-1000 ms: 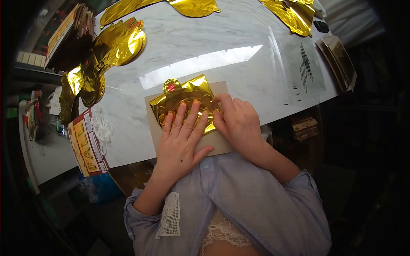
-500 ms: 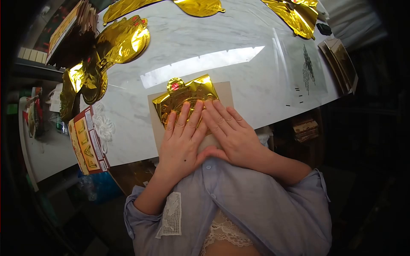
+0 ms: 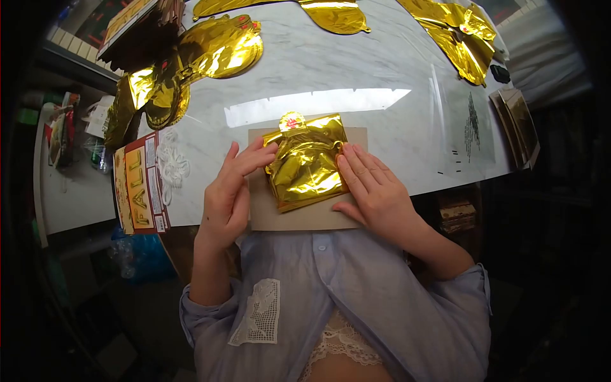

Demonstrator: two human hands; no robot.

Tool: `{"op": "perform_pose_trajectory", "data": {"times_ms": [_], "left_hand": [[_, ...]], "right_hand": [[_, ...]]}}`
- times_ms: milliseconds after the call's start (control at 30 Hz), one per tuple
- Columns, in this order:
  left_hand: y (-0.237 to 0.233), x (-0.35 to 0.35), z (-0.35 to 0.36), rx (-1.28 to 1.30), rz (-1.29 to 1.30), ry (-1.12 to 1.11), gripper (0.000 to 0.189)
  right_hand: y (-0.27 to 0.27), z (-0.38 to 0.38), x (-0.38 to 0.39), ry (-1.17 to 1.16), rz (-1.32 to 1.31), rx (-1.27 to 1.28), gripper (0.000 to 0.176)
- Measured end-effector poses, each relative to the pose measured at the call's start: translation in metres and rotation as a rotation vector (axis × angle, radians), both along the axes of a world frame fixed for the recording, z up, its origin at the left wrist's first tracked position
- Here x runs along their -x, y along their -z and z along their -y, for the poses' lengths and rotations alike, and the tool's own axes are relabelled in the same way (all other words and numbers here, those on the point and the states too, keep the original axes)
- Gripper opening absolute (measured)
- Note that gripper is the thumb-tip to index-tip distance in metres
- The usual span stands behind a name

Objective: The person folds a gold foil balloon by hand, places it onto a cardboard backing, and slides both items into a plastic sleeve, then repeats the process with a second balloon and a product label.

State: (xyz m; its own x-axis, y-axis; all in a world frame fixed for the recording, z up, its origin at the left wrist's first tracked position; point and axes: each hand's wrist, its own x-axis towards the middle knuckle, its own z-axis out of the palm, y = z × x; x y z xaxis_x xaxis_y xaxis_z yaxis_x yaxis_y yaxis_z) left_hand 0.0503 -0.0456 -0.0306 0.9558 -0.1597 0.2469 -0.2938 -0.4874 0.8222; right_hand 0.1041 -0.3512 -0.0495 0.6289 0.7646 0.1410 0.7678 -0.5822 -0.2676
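A folded gold foil balloon [image 3: 309, 169] lies on a tan cardboard sheet [image 3: 305, 221] in front of me. A round tab with a red mark [image 3: 292, 121] sticks up from its top edge. At the balloon's left side is my left hand [image 3: 230, 194], fingers stretched, with the fingertips over its upper left edge. My right hand [image 3: 377, 190] lies open along the right edge, its fingers touching the foil and the thumb over the cardboard. Neither hand grips anything that I can see.
More gold foil balloons [image 3: 223, 48] lie at the back left, with others [image 3: 461, 44] at the back right. A printed "FALL" card [image 3: 137, 184] and white string [image 3: 172, 162] lie at left. Clear plastic bags [image 3: 468, 127] and cardboard pieces [image 3: 512, 127] are at right.
Both hands have moved apart, from lying flat together on the balloon's lower part to its left and right sides. More of the foil shows. The whole view has shifted slightly.
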Motion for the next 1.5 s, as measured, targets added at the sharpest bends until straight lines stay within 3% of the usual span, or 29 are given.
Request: {"op": "perform_pose_trajectory", "data": {"times_ms": [33, 100, 267, 500, 700, 767, 800, 833, 900, 933, 967, 1033, 1067, 1167, 1200, 1233, 1300, 1367, 1500], "left_hand": [[0.000, 0.001, -0.002, -0.001, 0.003, -0.009, 0.064], [-0.001, 0.002, -0.004, -0.304, 0.107, 0.098, 0.055], [0.006, 0.003, 0.008, -0.495, 0.200, 0.260, 0.053], [0.015, -0.012, 0.015, -0.507, 0.320, 0.167, 0.047], [0.007, -0.033, 0.010, -0.395, 0.419, 0.077, 0.042], [-0.004, -0.039, 0.010, -0.207, 0.372, 0.023, 0.044], [-0.006, -0.041, 0.012, -0.066, 0.381, -0.043, 0.044], [-0.009, -0.047, 0.013, 0.026, 0.409, -0.075, 0.040], [-0.027, -0.041, 0.028, 0.655, 0.060, -0.178, 0.040], [-0.026, -0.044, 0.022, 0.671, 0.068, -0.129, 0.036], [-0.029, -0.042, 0.026, 0.667, 0.073, -0.132, 0.036], [-0.039, -0.035, 0.040, 1.175, -0.035, -0.112, 0.048], [-0.031, -0.032, 0.037, 1.569, -0.166, 0.118, 0.065], [-0.025, -0.017, 0.046, 1.363, -0.189, 0.035, 0.063], [-0.028, -0.011, 0.050, 1.200, -0.201, -0.118, 0.052], [-0.027, -0.006, 0.056, 1.202, -0.205, -0.122, 0.052], [-0.025, 0.003, 0.065, 0.954, -0.219, -0.256, 0.040], [-0.010, 0.012, 0.067, 1.009, -0.213, -0.248, 0.037], [0.014, 0.033, 0.055, 0.880, -0.323, -0.249, 0.040]], "right_hand": [[-0.002, 0.001, -0.004, -0.017, 0.034, -0.002, 0.085], [-0.004, 0.002, -0.011, -0.036, 0.072, -0.003, 0.081], [-0.006, 0.000, -0.022, -0.110, 0.196, 0.031, 0.067], [-0.005, 0.005, -0.040, -0.158, 0.163, -0.049, 0.061], [-0.017, 0.003, -0.062, -0.153, 0.026, -0.203, 0.044], [-0.011, 0.005, -0.073, -0.111, -0.094, -0.518, 0.044], [-0.016, -0.001, -0.075, -0.084, -0.175, -0.650, 0.034], [-0.022, -0.007, -0.074, -0.089, -0.171, -0.652, 0.034], [-0.037, -0.020, -0.067, 0.017, -0.463, -0.924, 0.025], [-0.045, -0.031, -0.061, 0.058, -0.635, -1.079, 0.020], [-0.052, -0.035, -0.056, 0.051, -0.636, -1.082, 0.020], [-0.061, -0.040, -0.049, 0.141, -0.946, -1.168, 0.019], [-0.055, -0.040, -0.047, 0.215, -1.013, -1.138, 0.020], [-0.044, -0.049, -0.035, 0.215, -1.140, -1.272, 0.020], [-0.040, -0.052, -0.030, 0.269, -1.128, -1.280, 0.019], [-0.035, -0.052, -0.025, 0.273, -1.132, -1.279, 0.019], [-0.028, -0.050, -0.016, 0.270, -1.182, -1.297, 0.020], [-0.021, -0.046, -0.006, 0.327, -1.186, -1.251, 0.020], [-0.013, -0.037, 0.002, 0.455, -1.212, -1.093, 0.020]]}}
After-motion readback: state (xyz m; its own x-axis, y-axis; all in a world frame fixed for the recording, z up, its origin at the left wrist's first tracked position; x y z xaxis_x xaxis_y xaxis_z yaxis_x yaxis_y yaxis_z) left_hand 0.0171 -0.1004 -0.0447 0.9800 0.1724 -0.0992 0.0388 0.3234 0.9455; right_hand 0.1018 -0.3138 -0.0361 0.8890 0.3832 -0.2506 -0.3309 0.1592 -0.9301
